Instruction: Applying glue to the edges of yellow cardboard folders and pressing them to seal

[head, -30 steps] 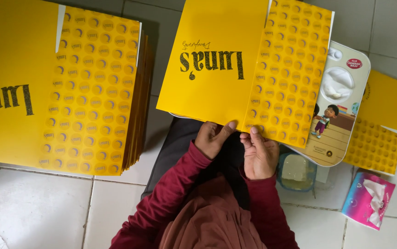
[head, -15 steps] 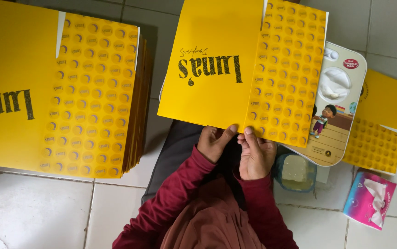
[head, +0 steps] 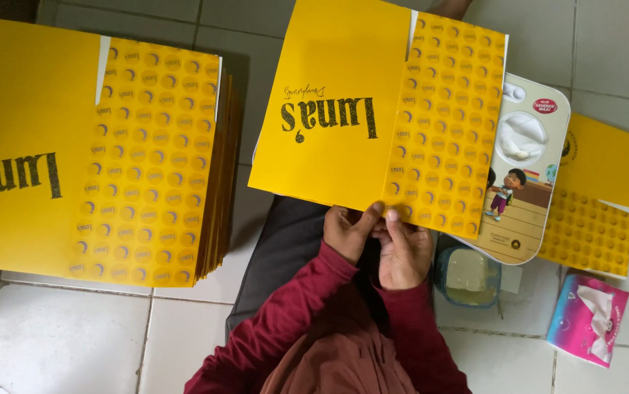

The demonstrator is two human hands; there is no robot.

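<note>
On my far left a stack of yellow flat boxes (head: 95,146) lies on the tiled floor (head: 73,328). My left hand (head: 347,232) pinches the near edge of the yellow sheet (head: 380,109) held over my lap, thumb on top, fingers (head: 364,219) clamped shut on it. Touching it, my right hand (head: 402,252) grips the same edge, fingers pressed together. Further right: a clear tub (head: 468,276), then a pink tissue pack (head: 588,319).
</note>
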